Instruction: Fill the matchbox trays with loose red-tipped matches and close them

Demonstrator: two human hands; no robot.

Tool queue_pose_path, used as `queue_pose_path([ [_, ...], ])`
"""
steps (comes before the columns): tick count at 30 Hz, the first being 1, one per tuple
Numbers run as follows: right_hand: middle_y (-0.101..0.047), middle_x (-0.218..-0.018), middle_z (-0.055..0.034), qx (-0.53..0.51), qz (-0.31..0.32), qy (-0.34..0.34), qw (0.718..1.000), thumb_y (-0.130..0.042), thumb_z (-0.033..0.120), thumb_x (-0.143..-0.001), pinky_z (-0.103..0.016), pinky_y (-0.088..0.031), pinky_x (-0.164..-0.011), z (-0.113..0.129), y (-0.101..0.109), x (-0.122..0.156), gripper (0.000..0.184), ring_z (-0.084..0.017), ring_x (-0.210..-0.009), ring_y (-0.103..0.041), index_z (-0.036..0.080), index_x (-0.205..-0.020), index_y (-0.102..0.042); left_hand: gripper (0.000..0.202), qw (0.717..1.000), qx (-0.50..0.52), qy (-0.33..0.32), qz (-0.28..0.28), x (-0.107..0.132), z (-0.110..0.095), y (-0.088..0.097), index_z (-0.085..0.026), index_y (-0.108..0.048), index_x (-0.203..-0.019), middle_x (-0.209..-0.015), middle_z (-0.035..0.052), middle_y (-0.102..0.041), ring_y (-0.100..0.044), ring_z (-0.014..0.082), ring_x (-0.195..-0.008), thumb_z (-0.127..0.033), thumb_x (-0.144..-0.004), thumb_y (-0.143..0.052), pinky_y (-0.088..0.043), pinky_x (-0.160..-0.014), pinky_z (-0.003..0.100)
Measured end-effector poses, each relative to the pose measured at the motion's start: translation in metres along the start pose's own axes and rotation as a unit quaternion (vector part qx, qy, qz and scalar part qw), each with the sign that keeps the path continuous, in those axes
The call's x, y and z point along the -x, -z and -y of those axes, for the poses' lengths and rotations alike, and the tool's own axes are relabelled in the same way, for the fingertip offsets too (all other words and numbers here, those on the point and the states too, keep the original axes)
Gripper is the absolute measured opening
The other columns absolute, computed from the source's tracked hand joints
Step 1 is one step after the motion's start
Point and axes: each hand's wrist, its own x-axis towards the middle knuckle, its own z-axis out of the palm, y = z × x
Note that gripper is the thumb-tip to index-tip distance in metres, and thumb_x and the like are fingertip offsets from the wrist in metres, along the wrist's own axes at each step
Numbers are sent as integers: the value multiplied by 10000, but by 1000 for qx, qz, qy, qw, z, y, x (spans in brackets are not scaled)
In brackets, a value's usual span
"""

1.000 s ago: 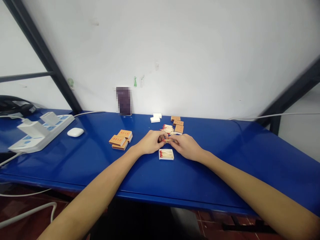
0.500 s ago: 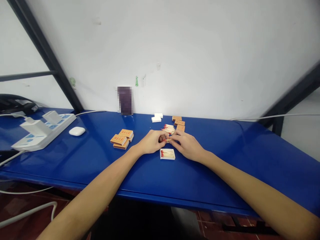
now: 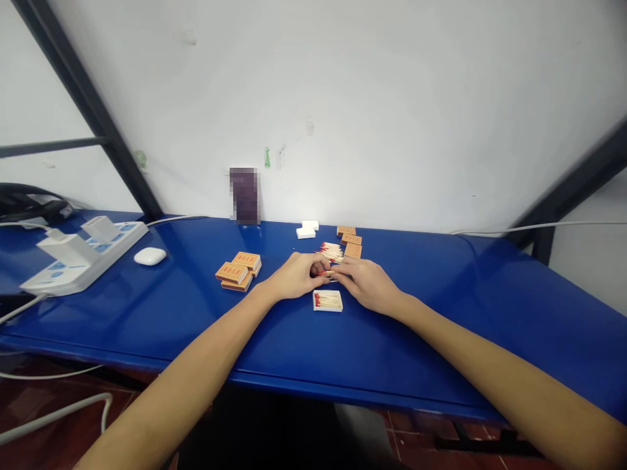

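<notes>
My left hand [image 3: 296, 277] and my right hand [image 3: 367, 283] meet over the blue table [image 3: 441, 326], fingers pinched together on a small bunch of red-tipped matches [image 3: 327, 275]. Just in front of them lies an open white matchbox tray [image 3: 328, 301] with matches in it. Behind the hands is a loose pile of matches [image 3: 331, 250]. Orange matchbox sleeves [image 3: 351, 240] lie at the back, and a stack of orange matchboxes [image 3: 239, 270] sits left of my left hand.
Two white trays [image 3: 306, 230] lie near the wall. A white power strip with adapters [image 3: 81, 251] and a white earbud case [image 3: 150, 256] are at the left. A blurred dark object [image 3: 244, 196] leans on the wall. Cables run along the table's back and under its left side.
The hands stay together on the matches and have hardly moved. The view has shifted slightly.
</notes>
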Motion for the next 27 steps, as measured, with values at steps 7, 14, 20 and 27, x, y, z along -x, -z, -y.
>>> queue_pose_path([
  [7,-675,-928,-49,14,17,-6,1000,-410,271,-1009,-260,-365,-664,2,7,1,301,-174,-828,-605,236,-1013,-709,249,1000,5,14,11,0,0,1,-185,-632,-1026,-752,-23,-660,-597,114,-681,-246,-791,-689,-462,-659,235],
  [14,-688,-901,-44,50,25,-23,998,-422,288,-1002,-266,-361,-640,8,24,6,291,-184,-819,-609,225,-963,-704,239,1000,-4,-5,15,1,0,2,-186,-614,-1069,-749,-25,-673,-617,109,-680,-196,-831,-628,-467,-672,230],
  [20,-683,-883,-58,105,23,-35,994,-416,280,-992,-279,-351,-602,20,42,11,308,-182,-749,-610,203,-938,-709,238,999,-32,-21,14,2,3,5,-177,-604,-1062,-736,-31,-678,-620,99,-651,-120,-835,-562,-460,-663,219],
  [27,-701,-901,-38,68,71,25,995,-415,277,-993,-278,-364,-650,33,40,15,289,-181,-808,-622,212,-949,-692,320,996,-91,23,-3,1,5,8,-177,-583,-1112,-752,-33,-696,-633,115,-669,-106,-800,-556,-460,-675,223],
])
